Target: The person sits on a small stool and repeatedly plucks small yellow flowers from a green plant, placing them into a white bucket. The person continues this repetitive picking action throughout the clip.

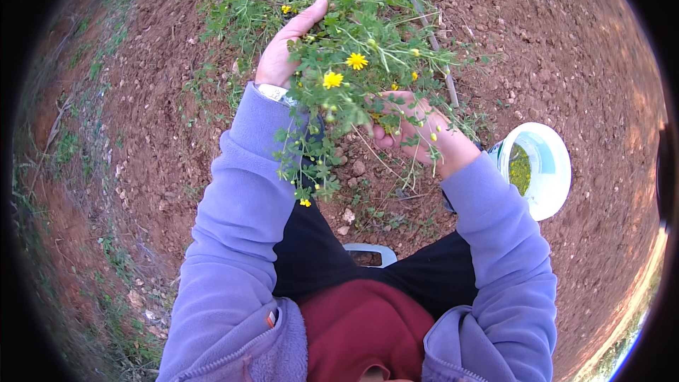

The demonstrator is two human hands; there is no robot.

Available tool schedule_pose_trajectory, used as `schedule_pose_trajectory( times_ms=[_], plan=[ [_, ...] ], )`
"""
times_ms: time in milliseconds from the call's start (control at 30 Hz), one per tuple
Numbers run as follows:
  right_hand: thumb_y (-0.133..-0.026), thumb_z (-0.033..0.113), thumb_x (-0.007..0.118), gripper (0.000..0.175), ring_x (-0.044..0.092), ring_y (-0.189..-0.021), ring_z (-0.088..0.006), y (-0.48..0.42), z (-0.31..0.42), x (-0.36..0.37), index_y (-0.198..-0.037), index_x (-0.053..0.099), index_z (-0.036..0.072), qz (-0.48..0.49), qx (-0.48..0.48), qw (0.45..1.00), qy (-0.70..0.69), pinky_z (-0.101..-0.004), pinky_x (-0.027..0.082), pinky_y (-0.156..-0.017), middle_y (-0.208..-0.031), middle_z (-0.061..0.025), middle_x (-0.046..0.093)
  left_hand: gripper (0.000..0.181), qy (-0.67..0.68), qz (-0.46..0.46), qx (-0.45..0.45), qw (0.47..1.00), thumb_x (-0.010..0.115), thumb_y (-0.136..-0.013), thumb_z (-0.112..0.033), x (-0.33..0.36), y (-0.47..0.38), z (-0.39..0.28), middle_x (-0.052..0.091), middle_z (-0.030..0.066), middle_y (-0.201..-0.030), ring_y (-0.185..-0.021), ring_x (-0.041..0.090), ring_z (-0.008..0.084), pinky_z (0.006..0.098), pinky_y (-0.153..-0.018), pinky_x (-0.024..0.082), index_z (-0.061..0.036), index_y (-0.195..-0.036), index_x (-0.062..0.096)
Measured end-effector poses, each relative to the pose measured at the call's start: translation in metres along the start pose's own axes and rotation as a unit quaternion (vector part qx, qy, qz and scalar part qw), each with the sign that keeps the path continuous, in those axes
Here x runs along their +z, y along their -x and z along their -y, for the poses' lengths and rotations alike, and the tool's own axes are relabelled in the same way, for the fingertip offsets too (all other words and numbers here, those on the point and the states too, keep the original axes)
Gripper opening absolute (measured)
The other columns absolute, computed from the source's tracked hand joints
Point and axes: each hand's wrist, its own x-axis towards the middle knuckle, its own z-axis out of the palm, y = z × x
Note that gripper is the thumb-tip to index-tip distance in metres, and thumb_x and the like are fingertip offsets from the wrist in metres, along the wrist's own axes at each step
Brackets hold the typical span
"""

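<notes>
A leafy green plant [345, 40] with daisy-like yellow flowers [357, 61] and round buds spreads between my two hands. My left hand [280, 55] is against its left side, thumb stretched upward; foliage hides the other fingers, so its hold is unclear. A silvery band [273, 92] circles that wrist. Lower right, my right hand [443, 140] has its fingers curled around picked yellow flower heads [386, 123] under the stems. Some flowering stems hang over my left sleeve [254, 138] and across my right palm.
A white plastic bucket [549, 180] stands tilted in view at the right, with yellow-green flower heads [520, 170] inside. Between my legs shows a pale seat edge with a handle opening [390, 255]. Reddish stony soil [594, 90] surrounds me; a stick [435, 45] lies beyond the plant.
</notes>
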Motion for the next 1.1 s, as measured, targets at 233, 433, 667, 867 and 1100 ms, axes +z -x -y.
schedule_pose_trajectory(
  times_ms=[233,433,667,867,1100],
  plan=[
    [-0.096,0.025,0.047,0.023,0.057,-0.073,-0.0117,0.017,0.031,-0.012,-0.104,0.058,0.007,-0.048,-0.043,0.997,0.041,-0.0290,0.045,-0.060,-0.091,-0.0038,0.064,0.045,-0.319,-0.083,-0.129,0.935,0.053,-0.092,-0.045,0.021,0.010,0.021,0.069,0.0002,-0.091,-0.054,0.056,0.0043,0.0190,-0.038,0.033,-0.0063,-0.112,0.064],
    [-0.094,0.023,0.048,0.018,0.051,-0.065,-0.0112,0.017,0.030,-0.007,-0.094,0.057,0.008,-0.069,-0.071,0.995,-0.008,-0.0253,0.037,-0.054,-0.081,-0.0017,0.058,0.043,-0.304,-0.123,-0.063,0.943,0.061,-0.090,-0.036,0.022,0.001,0.035,0.066,0.0051,-0.104,-0.078,0.064,0.0087,0.0234,-0.060,0.050,-0.0029,-0.118,0.061],
    [-0.091,0.020,0.050,0.018,0.048,-0.061,-0.0098,0.021,0.039,-0.024,-0.096,0.056,0.004,0.105,-0.050,0.993,0.004,-0.0215,0.035,-0.050,-0.079,-0.0050,0.056,0.035,-0.133,-0.201,0.097,0.966,0.063,-0.089,-0.030,-0.015,-0.017,0.013,0.063,0.0002,-0.098,-0.075,0.059,0.0114,0.0286,-0.059,0.051,-0.0088,-0.116,0.061],
    [-0.088,0.016,0.058,0.019,0.054,-0.064,-0.0081,0.028,0.007,-0.004,-0.097,0.061,0.000,0.148,0.014,0.989,0.011,-0.0191,0.039,-0.049,-0.082,-0.0056,0.060,0.034,-0.122,-0.241,0.203,0.941,0.066,-0.085,-0.033,-0.022,-0.024,0.015,0.065,0.0034,-0.090,-0.067,0.059,0.0141,0.0295,-0.051,0.044,-0.0061,-0.106,0.066],
    [-0.088,0.036,0.064,0.033,0.048,-0.055,-0.0030,0.033,0.008,0.020,-0.085,0.063,0.003,0.082,0.039,0.987,0.135,-0.0163,0.033,-0.043,-0.069,0.0017,0.055,0.036,-0.107,-0.217,0.192,0.951,0.067,-0.083,-0.035,-0.012,-0.024,0.021,0.063,0.0034,-0.082,-0.066,0.058,0.0135,0.0292,-0.050,0.043,-0.0046,-0.102,0.066]
  ],
)
